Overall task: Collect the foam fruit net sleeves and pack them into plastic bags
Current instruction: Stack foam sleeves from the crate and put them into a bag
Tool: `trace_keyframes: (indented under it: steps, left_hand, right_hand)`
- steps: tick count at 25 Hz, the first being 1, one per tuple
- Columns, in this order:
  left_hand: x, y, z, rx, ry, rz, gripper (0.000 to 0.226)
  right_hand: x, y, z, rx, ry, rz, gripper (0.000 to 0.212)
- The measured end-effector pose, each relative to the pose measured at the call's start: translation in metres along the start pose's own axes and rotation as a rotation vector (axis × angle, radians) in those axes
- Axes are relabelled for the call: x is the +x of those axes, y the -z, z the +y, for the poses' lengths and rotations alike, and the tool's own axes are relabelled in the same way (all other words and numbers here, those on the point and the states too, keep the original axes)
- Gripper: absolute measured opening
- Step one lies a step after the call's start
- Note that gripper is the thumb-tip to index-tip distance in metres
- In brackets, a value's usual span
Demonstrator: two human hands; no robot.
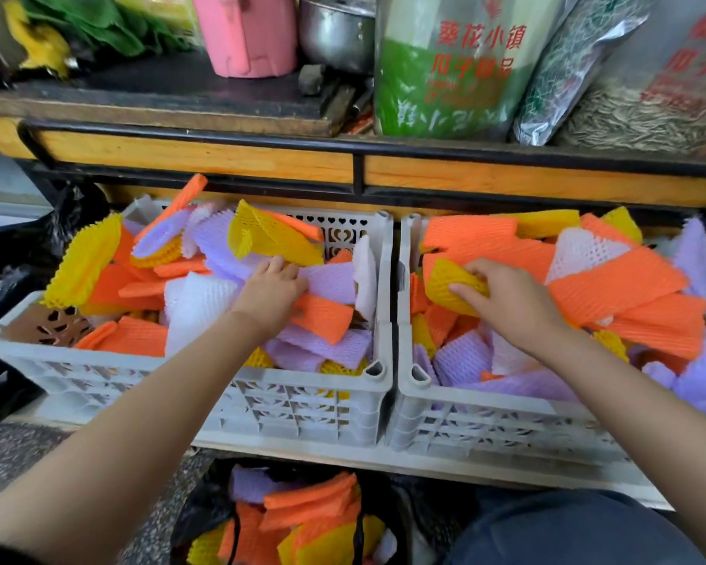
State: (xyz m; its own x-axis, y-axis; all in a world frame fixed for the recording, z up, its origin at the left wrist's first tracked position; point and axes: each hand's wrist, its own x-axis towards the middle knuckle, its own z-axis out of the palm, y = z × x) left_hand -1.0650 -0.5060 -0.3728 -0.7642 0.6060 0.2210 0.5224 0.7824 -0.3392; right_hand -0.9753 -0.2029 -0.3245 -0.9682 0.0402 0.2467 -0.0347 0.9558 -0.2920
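Head view: right hand (506, 297) pinches yellow foam net sleeve (451, 285), left hand (270, 293) fingers (289, 274) grip lilac foam sleeve (329, 281); loose holds risk spills beside black plastic bag (199, 508).

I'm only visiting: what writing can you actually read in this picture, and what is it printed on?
"葵花小镇": red print, top line on the green and white bag on the shelf.
"瓜子": start of the next line on the same bag; its last two characters are too blurred to read.
Smaller red lines beneath: too blurred to read.
Red print on the far right bag: blurred and cut off, unreadable.
Nothing else shows writing.
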Motion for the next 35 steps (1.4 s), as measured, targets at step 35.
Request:
trace_keyframes:
  steps: [35]
  left_hand:
    - [-0.238,0.018,-0.068,-1.642,1.172,0.456,0.030]
  right_hand:
    - [0.051,-0.129,-0.283,-0.017,0.336,-0.418,0.065]
